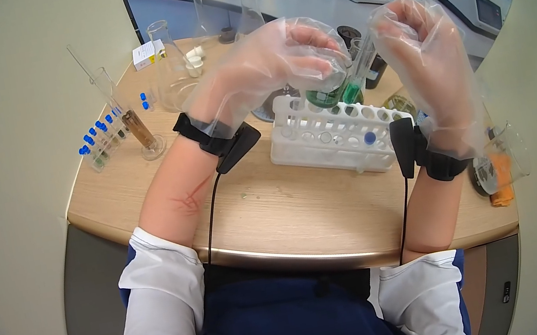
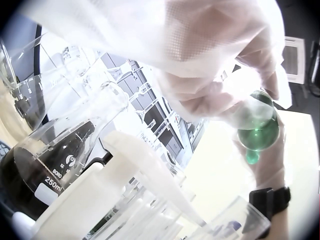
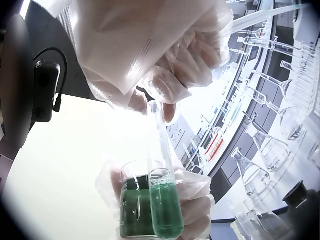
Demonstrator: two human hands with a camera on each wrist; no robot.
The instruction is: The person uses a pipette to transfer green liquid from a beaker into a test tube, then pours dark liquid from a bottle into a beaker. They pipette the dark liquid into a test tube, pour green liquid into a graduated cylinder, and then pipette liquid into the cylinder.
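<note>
My gloved left hand [image 1: 292, 53] grips a small glass beaker [image 3: 135, 210] of dark green liquid, fingers wrapped around its side. Opposite it, my gloved right hand [image 1: 422, 42] pinches a test tube [image 3: 166, 210] near its top. Bright green liquid with bubbles at its surface fills the tube's lower part. The tube hangs slightly tilted and overlaps the beaker in the right wrist view. From behind the right fingers a pale translucent strip [image 3: 265, 18] juts out; I cannot tell what it is. Both vessels are over the back of a white test tube rack [image 1: 328, 143].
Left on the wooden table [image 1: 274, 202] stand a cylinder with brown liquid [image 1: 138, 131] and several blue-capped vials [image 1: 100, 135]. A conical flask [image 2: 60, 165] of dark liquid is near the rack. An orange cloth [image 1: 500, 178] lies at the right edge. Pictured lab glassware forms the backdrop.
</note>
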